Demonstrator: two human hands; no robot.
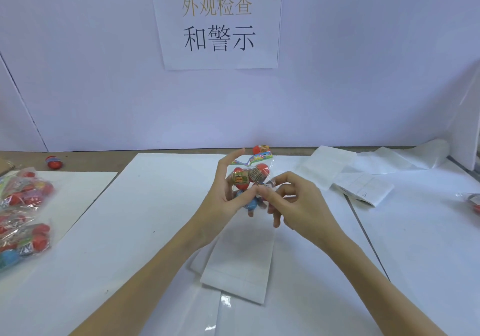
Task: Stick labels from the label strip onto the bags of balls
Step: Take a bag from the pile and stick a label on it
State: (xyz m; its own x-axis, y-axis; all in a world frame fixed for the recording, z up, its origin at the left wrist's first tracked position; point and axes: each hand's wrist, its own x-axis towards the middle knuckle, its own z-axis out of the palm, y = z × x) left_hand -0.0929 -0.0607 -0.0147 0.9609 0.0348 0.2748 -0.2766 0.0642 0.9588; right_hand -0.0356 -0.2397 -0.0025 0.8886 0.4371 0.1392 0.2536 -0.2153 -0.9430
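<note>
A pale lilac partition wall (337, 89) backs a bench (78, 270) covered in white sheets, with a brown strip of bare top showing along the far left edge. Above the middle of the bench the left hand (223, 195) holds a clear bag of balls (250, 177) upright, thumb across its front and fingers behind, index finger pointing up past the bag's colourful header card; the grip is closed around the bag. The right hand (296, 200) meets it from the right, thumb and forefinger pinching a small white label (265, 186) against the bag's lower front, other fingers loosely curled. Directly below the hands lies a folded white label strip (239, 263), flat on the bench. Further right sit more folded white strips (363, 187), one showing faint printed cells, and crumpled backing paper (405, 159) trailing toward the wall. At the far right edge part of another bag (472, 200) shows. On the left lies a heap of bags (23, 213) with red and blue balls, and beyond it a single red ball (54, 162) rests near the wall. A white paper sign (218, 24) with large Chinese characters hangs on the partition above.
</note>
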